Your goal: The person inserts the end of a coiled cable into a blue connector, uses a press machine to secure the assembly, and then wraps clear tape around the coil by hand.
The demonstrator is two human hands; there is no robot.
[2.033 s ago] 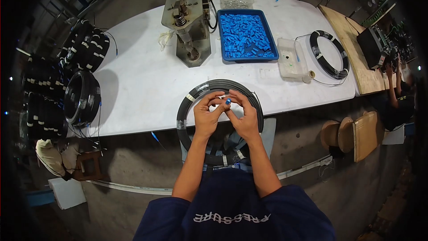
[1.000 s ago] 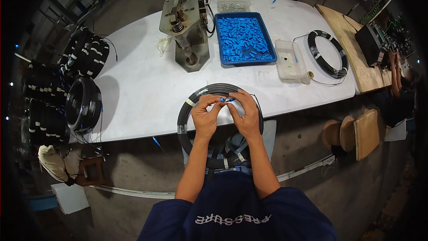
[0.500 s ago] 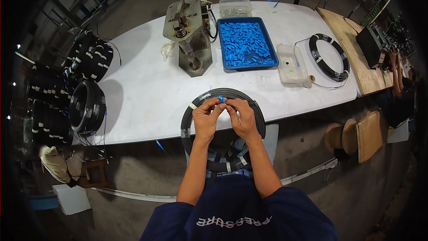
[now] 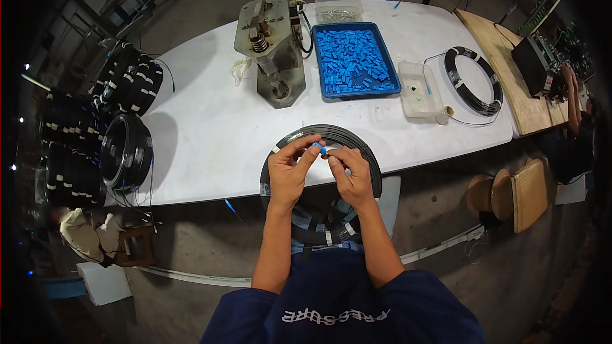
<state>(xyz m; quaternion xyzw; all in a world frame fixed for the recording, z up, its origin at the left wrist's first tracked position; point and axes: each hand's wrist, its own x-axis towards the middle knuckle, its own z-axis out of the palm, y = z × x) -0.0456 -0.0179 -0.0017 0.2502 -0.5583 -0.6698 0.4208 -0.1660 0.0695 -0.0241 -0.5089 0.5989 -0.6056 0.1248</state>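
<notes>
Between the thumb and fingers of my left hand [image 4: 290, 169] is a small blue fibre-optic connector [image 4: 320, 148], tilted down to the right. My right hand [image 4: 351, 171] is closed in a pinch at the connector's lower right end, where a short dark bit of cable shows; the fingertips hide most of it. Behind and below both hands lies a large coil of black cable [image 4: 371, 162], bound with white and clear tape. It overhangs the table's front edge, above my lap.
A metal press [image 4: 273, 44] stands on the white table [image 4: 204, 114]. Beyond my hands are a blue tray [image 4: 325, 97] of small blue parts and clear plastic boxes. Black coils [image 4: 127, 153] are stacked left; another coil [image 4: 473, 79] lies right. A co-worker's arms [image 4: 572, 99] show far right.
The blue connector has turned from nearly upright to slanting down to the right. My right hand has shifted slightly right and down, and my left fingers have spread a little along the connector.
</notes>
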